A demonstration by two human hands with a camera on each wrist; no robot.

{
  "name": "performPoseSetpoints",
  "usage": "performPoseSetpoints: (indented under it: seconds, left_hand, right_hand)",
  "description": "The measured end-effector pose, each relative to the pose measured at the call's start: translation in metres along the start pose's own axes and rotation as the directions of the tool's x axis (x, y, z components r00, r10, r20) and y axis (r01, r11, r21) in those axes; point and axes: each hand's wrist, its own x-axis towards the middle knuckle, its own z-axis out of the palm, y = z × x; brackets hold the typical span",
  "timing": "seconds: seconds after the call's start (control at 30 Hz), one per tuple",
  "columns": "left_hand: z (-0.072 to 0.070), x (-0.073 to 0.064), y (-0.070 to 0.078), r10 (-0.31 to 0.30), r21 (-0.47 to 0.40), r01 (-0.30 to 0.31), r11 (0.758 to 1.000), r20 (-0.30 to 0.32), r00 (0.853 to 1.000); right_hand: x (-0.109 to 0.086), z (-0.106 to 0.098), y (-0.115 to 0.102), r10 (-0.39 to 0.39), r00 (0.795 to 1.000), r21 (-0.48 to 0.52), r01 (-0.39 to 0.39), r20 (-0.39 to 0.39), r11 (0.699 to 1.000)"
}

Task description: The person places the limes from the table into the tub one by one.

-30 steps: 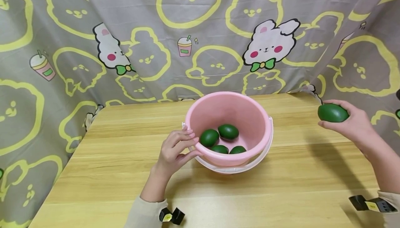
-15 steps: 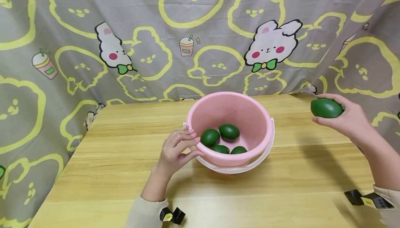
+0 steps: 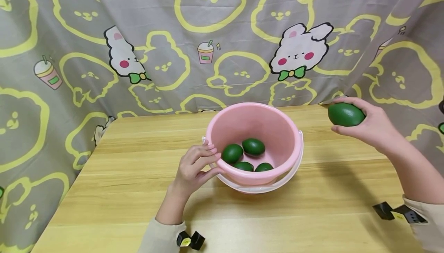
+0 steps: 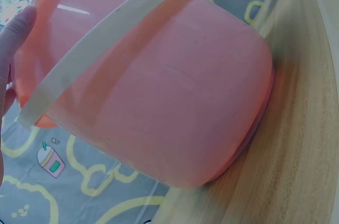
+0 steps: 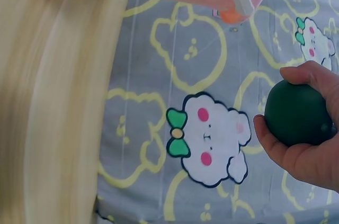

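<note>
A pink bucket (image 3: 256, 174) with a white handle (image 3: 274, 185) stands upright on the wooden table. Several dark green avocados lie in its bottom, among them one avocado (image 3: 253, 146) towards the back. My left hand (image 3: 194, 168) holds the bucket's left rim, fingers over the edge and thumb on the near side. In the left wrist view the thumb (image 4: 21, 28) shows at the rim beside the handle. Up in the air to the right of the bucket, my right hand (image 3: 372, 124) grips another avocado (image 3: 346, 114) between thumb and fingers. The right wrist view shows this avocado (image 5: 296, 113) end-on.
The wooden table (image 3: 114, 191) reaches back to a grey curtain (image 3: 166, 25) with yellow outlines and rabbit prints. Another fold of curtain runs along the right side. Black devices (image 3: 399, 212) sit at both sleeve cuffs.
My right hand has moved left towards the bucket and slightly up, carrying the avocado. The left hand, the bucket and the avocados inside it have stayed in place.
</note>
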Motion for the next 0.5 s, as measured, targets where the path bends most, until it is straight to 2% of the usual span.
performPoseSetpoints:
  seconds: [0.27,0.5]
  left_hand:
    - [0.001,0.0,0.0,0.008,0.001,-0.008,1.0,-0.002,1.0]
    - [0.001,-0.001,0.0,0.006,0.001,-0.006,1.0,-0.002,1.0]
  right_hand:
    - [-0.001,0.004,-0.017,-0.052,0.999,-0.009,0.052,-0.006,0.999]
    - [-0.002,0.007,-0.034,-0.09,0.996,-0.011,0.09,0.02,0.996]
